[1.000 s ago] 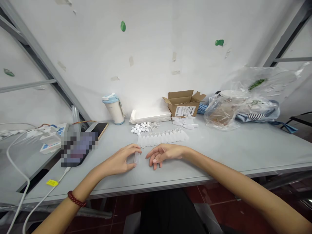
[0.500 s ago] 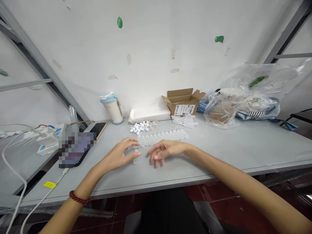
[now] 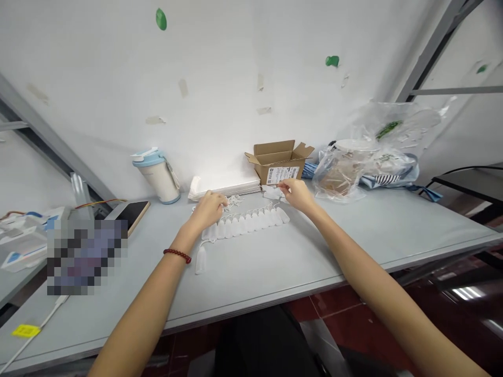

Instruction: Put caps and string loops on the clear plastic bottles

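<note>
My left hand (image 3: 211,208) reaches over the pile of small white caps and thin white cord loops (image 3: 234,201). Its fingers curl down and are closed, and what they hold is hidden. My right hand (image 3: 295,192) pinches at the loose translucent white bottles (image 3: 271,192) in front of the cardboard box. In front of my hands lies a row of small translucent bottles (image 3: 247,224) with thin cords at their tops. One more corded bottle (image 3: 200,260) lies by itself nearer the table's front edge.
A cardboard box (image 3: 280,166) stands open by the wall beside a stack of white sheets (image 3: 228,187). A tumbler (image 3: 159,178) and a phone (image 3: 137,214) are at the left. A clear plastic bag with a container (image 3: 341,170) sits at the right on the grey table (image 3: 251,275).
Both hands have moved forward from the front of the bottle row: my left to the cap pile, my right to the loose bottles by the box. The lone bottle is left lying on the table.
</note>
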Demonstrator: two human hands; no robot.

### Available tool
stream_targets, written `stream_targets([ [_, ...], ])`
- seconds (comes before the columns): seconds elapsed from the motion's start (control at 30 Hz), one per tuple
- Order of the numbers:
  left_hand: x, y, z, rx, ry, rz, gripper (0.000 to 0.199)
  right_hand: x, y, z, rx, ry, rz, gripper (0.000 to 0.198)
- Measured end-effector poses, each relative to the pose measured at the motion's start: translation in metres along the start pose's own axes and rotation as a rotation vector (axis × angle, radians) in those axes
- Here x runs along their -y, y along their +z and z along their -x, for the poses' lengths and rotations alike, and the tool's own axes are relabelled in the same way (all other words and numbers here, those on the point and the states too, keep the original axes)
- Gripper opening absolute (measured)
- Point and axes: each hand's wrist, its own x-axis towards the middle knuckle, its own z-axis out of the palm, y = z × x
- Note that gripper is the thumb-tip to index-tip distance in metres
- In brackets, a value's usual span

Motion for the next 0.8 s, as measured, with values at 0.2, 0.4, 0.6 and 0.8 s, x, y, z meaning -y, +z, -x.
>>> stream_targets([
  [0.2,0.005,0.004,0.007,0.015,0.046,0.072,0.040,-0.002,-0.002,0.000,0.162,-0.060,0.169,0.032],
  [0.4,0.005,0.013,0.005,0.057,0.063,0.021,0.044,-0.001,-0.002,0.002,0.225,-0.041,0.282,0.043],
  [0.6,0.004,0.015,0.010,0.021,0.088,-0.029,0.049,-0.007,-0.016,0.004,0.321,0.076,0.290,0.041],
  [0.8,-0.001,0.009,0.013,-0.085,0.042,0.059,0.053,-0.005,-0.022,0.005,0.402,0.145,0.339,0.034],
])
